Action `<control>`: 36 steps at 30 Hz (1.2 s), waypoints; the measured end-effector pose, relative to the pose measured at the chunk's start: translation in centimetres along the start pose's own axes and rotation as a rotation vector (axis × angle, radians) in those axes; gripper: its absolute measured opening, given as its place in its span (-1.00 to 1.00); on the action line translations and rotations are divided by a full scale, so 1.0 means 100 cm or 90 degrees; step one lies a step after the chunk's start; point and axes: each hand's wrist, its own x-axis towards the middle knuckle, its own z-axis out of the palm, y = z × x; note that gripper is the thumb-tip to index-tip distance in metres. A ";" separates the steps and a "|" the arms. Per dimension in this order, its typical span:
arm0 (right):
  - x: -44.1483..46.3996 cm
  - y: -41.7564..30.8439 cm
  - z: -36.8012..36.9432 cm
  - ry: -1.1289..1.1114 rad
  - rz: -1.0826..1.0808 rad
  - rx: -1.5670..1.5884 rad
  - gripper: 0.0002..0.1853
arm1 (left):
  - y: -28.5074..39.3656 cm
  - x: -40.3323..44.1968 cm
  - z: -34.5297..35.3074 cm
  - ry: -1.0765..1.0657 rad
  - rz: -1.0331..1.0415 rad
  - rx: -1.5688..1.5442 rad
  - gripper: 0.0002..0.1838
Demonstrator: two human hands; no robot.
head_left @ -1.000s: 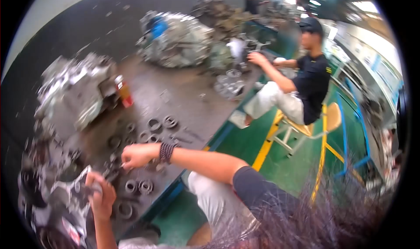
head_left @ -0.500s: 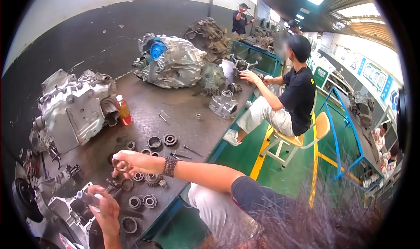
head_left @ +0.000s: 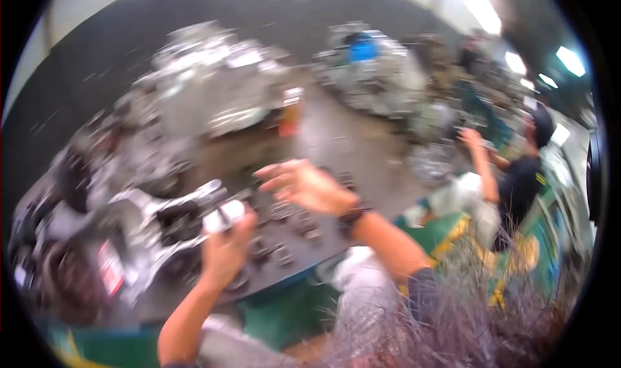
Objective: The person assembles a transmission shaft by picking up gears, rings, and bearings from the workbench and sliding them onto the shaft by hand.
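Observation:
The whole view is smeared by motion. My left hand (head_left: 225,251) is closed on a white and silver cylindrical part (head_left: 225,216), whose exact kind I cannot make out. It is above the workbench, beside an opened metal housing (head_left: 139,216). To its right, my right hand (head_left: 304,185), with a dark beaded bracelet on the wrist, stretches its fingers out toward the left. No thing shows in its fingers. Below and around it, several blurred gears and rings (head_left: 281,255) lie on the bench.
A large silver gearbox casing (head_left: 213,96) stands at the back, with an orange-red bottle (head_left: 290,112) beside it. Another casing with a blue part (head_left: 362,49) stands farther right. A co-worker in a dark shirt (head_left: 522,183) sits at the bench's right side.
The camera has swung left, so the bench contents appear farther right. My right hand, earlier pinching a metal ring, now has its fingers extended without the ring visible. My left hand keeps its hold.

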 end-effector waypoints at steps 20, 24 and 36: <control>-0.019 -0.067 0.142 -0.085 -0.239 -0.575 -0.41 | -0.004 -0.006 -0.007 -0.160 0.005 -0.016 -0.54; -0.014 -0.065 0.133 -0.087 -0.318 -0.609 -0.41 | -0.004 -0.002 -0.007 -0.143 0.004 0.003 -0.60; -0.030 -0.076 0.080 0.281 -0.465 -0.597 -0.55 | 0.011 -0.001 -0.011 -0.110 -0.127 -0.141 -0.78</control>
